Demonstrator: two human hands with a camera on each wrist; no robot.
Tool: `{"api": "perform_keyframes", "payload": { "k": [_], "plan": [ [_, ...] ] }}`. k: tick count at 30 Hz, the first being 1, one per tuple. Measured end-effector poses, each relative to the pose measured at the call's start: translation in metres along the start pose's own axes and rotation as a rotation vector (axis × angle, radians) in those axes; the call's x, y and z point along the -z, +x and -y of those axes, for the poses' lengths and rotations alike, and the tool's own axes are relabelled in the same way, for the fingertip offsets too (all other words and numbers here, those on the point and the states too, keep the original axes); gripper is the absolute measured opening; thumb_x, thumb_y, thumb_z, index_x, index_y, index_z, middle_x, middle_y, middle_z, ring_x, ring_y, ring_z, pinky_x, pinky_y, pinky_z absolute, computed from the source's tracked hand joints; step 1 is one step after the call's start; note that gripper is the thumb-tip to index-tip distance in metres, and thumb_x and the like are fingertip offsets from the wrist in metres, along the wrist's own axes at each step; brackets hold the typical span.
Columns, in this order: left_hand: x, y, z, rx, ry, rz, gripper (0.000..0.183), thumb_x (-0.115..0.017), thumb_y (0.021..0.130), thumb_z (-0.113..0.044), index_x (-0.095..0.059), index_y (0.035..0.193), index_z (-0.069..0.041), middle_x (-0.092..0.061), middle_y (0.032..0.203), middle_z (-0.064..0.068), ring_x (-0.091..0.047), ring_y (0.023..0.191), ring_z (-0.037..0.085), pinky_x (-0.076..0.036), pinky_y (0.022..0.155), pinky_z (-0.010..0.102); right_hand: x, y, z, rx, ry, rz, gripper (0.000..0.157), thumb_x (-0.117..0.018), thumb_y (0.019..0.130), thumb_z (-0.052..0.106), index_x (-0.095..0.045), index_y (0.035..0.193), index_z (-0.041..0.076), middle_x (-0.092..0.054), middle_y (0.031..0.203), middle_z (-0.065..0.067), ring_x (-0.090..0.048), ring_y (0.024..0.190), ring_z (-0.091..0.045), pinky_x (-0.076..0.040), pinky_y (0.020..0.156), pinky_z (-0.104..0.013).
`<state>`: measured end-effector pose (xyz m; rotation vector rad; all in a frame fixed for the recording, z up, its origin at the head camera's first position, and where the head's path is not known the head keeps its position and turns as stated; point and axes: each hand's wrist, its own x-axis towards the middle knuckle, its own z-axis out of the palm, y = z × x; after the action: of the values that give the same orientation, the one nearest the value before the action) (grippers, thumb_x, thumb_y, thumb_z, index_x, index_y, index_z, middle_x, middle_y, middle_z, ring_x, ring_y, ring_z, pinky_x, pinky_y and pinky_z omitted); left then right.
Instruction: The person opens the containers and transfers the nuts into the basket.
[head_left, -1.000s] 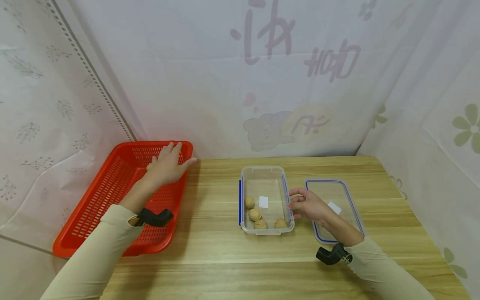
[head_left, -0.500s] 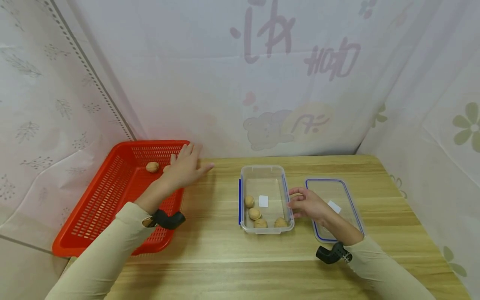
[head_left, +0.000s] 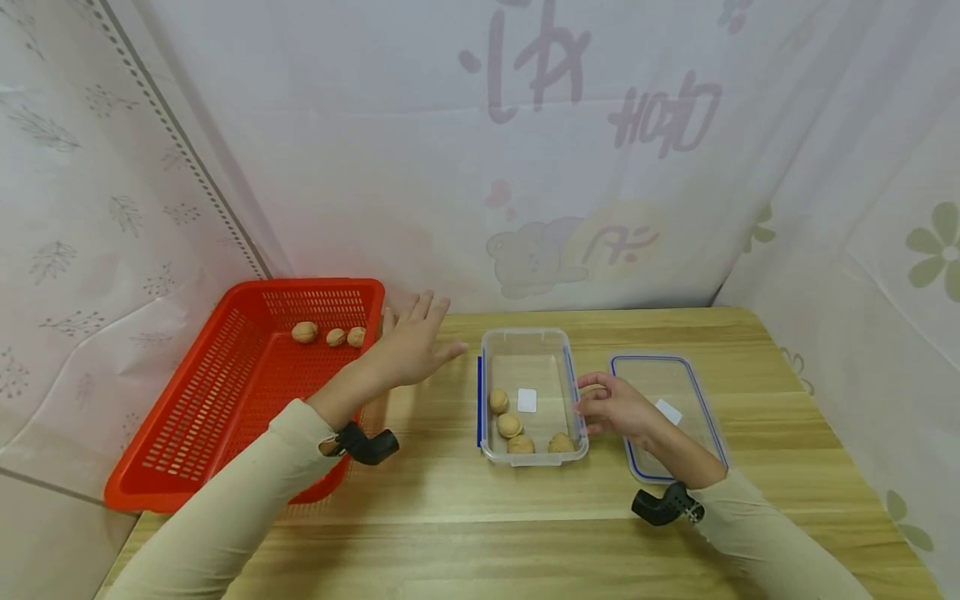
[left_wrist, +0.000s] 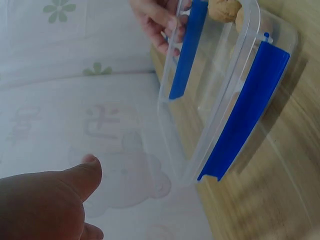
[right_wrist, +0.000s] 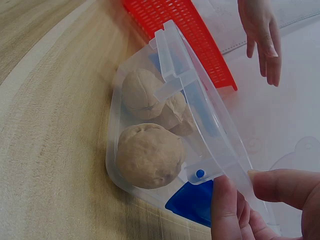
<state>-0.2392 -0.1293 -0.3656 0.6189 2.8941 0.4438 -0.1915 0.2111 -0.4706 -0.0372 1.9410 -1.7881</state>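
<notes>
My left hand (head_left: 412,346) hovers over the table between the red basket and the clear plastic box, fingers spread and nothing in it. In the left wrist view its thumb (left_wrist: 82,177) points toward the box. My right hand (head_left: 615,408) pinches the right wall of the box (head_left: 531,335); the right wrist view has the thumb (right_wrist: 280,187) on one side of the wall and the fingers on the other. Several walnuts (head_left: 510,426) lie in the near part of the box, beside a white label. Blue clip flaps (left_wrist: 247,112) hang along its long sides.
A red slotted basket (head_left: 247,392) stands at the left with 3 walnuts (head_left: 304,332) visible at its far end. The clear lid (head_left: 660,379) with a blue seal lies right of the box, partly under my right forearm. Printed cloth (head_left: 420,167) hangs behind the table.
My left hand has moved right, out from over the basket toward the box, uncovering the walnuts in the basket. My right hand and the box stay in place.
</notes>
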Motion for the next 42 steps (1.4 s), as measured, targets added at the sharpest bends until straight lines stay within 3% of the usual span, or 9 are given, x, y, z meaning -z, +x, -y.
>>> {"api": "perform_keyframes", "payload": {
  "k": [12, 30, 42],
  "plan": [
    [-0.013, 0.004, -0.03, -0.082, 0.038, 0.052, 0.084, -0.056, 0.101, -0.053, -0.025, 0.161, -0.004, -0.009, 0.167, 0.024, -0.005, 0.154, 0.043, -0.006, 0.114, 0.075, 0.0, 0.0, 0.0, 0.002, -0.009, 0.0, 0.048, -0.061, 0.097, -0.002, -0.036, 0.138, -0.011, -0.062, 0.093, -0.005, -0.064, 0.081, -0.015, -0.06, 0.068, -0.028],
    [-0.036, 0.019, -0.059, -0.262, 0.059, 0.241, 0.083, -0.049, 0.103, -0.058, -0.018, 0.164, -0.011, -0.005, 0.169, 0.018, 0.002, 0.156, 0.035, -0.002, 0.118, 0.07, 0.002, 0.001, -0.002, -0.011, -0.017, -0.019, 0.048, -0.061, 0.097, -0.001, -0.038, 0.137, -0.01, -0.062, 0.096, -0.006, -0.065, 0.083, -0.017, -0.06, 0.07, -0.03],
    [-0.057, 0.031, -0.067, -0.353, 0.014, 0.256, 0.076, -0.053, 0.104, -0.05, -0.026, 0.161, -0.008, -0.019, 0.166, 0.023, -0.013, 0.154, 0.039, -0.013, 0.117, 0.069, 0.002, 0.001, -0.003, -0.004, -0.015, -0.007, 0.05, -0.062, 0.097, 0.0, -0.037, 0.138, -0.011, -0.064, 0.098, -0.009, -0.066, 0.084, -0.018, -0.061, 0.07, -0.03]
  ]
}}
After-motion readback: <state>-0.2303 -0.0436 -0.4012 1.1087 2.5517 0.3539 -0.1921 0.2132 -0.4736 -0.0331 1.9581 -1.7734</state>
